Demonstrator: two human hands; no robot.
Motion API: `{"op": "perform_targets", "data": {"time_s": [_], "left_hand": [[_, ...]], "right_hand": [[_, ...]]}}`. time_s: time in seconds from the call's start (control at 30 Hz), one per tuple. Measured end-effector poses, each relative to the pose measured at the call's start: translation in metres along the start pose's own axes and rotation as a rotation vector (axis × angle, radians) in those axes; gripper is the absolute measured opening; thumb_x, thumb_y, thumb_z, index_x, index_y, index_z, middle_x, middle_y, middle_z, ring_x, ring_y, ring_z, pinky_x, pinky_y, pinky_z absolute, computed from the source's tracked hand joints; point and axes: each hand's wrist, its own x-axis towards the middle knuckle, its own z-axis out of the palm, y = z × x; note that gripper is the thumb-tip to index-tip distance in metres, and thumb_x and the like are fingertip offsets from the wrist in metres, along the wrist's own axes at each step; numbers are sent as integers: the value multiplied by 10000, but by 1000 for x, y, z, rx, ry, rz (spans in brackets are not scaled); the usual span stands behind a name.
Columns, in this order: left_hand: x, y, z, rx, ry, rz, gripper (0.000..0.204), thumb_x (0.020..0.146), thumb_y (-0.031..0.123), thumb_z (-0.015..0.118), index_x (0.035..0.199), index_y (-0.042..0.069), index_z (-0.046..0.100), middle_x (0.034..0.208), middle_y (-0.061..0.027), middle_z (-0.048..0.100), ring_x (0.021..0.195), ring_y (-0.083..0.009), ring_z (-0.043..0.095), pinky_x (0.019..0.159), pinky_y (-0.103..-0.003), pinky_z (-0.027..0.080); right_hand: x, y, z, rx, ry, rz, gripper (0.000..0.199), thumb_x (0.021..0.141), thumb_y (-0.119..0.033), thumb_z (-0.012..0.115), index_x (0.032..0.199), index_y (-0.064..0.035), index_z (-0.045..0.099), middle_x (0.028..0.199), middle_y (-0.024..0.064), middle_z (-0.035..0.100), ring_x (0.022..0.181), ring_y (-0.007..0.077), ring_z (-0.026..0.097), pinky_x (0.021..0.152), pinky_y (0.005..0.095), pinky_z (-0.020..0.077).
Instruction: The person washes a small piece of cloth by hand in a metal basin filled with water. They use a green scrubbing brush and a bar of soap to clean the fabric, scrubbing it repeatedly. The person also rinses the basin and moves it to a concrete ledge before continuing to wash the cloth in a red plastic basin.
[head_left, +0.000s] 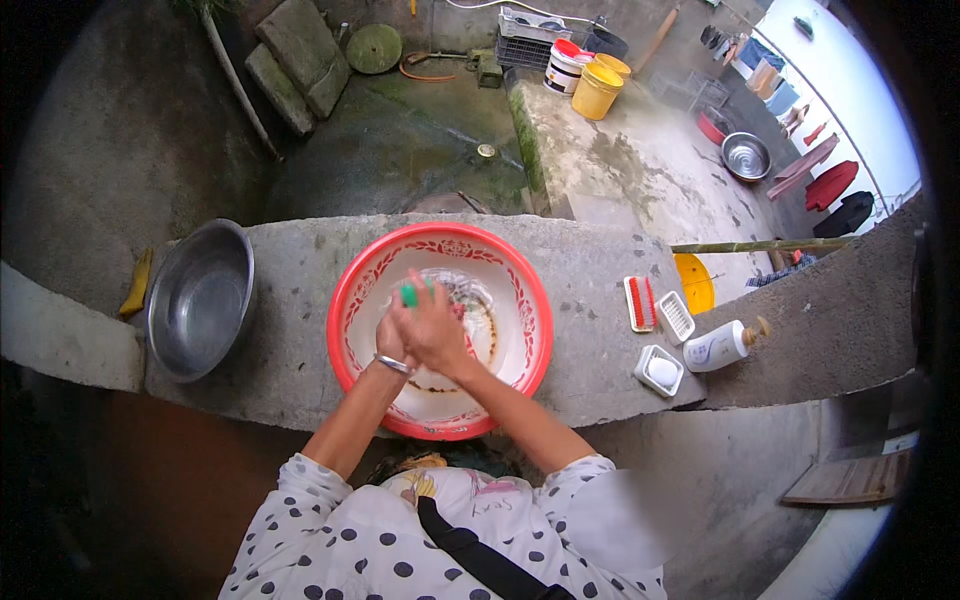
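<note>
Both my hands are pressed together above a white enamel basin (540,345) with a red rim and red leaf decoration. My left hand (391,338), with a silver bangle at its wrist, is closed and partly covered by the other. Wrapped over it, my right hand (432,328) is closed too, its fingers slightly blurred. A small green object (409,294) shows between the fingers; its kind is hard to make out. Clear water seems to lie in the basin, over a brownish ring and a dark printed pattern on the bottom.
The basin stands on a concrete ledge (590,370). A metal basin (203,300) leans at its left end. Toward the right are a red-bristled brush (641,303), a white soap dish (677,318), another dish holding white soap (661,371) and a white pump bottle (716,347). Buckets (597,92) stand beyond.
</note>
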Motion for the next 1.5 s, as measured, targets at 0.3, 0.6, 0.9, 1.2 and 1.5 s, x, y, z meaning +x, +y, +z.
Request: {"op": "perform_targets", "data": {"time_s": [0.3,0.6,0.9,1.2,1.5], "left_hand": [[11,10,7,180,263,221,490,904,468,278,1142,74,442,1043,-101,540,914,-213,557,791,-332,477],[-1,19,3,-128,-152,-23,498,870,472,388,1196,96,409,1087,-78,542,993,-219,533,820,-397,446],[-8,1,-21,-106,-137,44,454,894,333,335,1278,91,350,1264,-76,421,1160,-244,413,992,-405,309],[-8,2,-11,-111,-57,47,412,910,284,300,1278,103,344,1276,-87,410,1143,-247,426,975,-411,321],[-13,-4,-24,54,25,97,446,910,347,314,1309,148,312,1333,-83,345,1211,-257,353,1011,-413,279]], "right_hand": [[-7,-13,10,680,207,315,726,709,-304,653,1250,21,293,1203,222,363,1130,313,367,948,379,295],[18,-12,-29,1062,-45,336,547,725,-23,565,1225,-45,344,1013,128,518,886,218,548,712,324,477],[5,-40,-31,-174,40,-158,553,792,-300,528,1280,-118,340,1209,211,379,983,365,477,747,428,456],[4,-15,-6,-148,-163,-38,510,847,-237,446,1315,-139,267,1296,241,280,1026,412,443,847,462,400],[-7,-13,-7,-159,-128,-197,543,859,-239,431,1339,-141,197,1254,266,297,1021,440,437,803,479,419]]}}
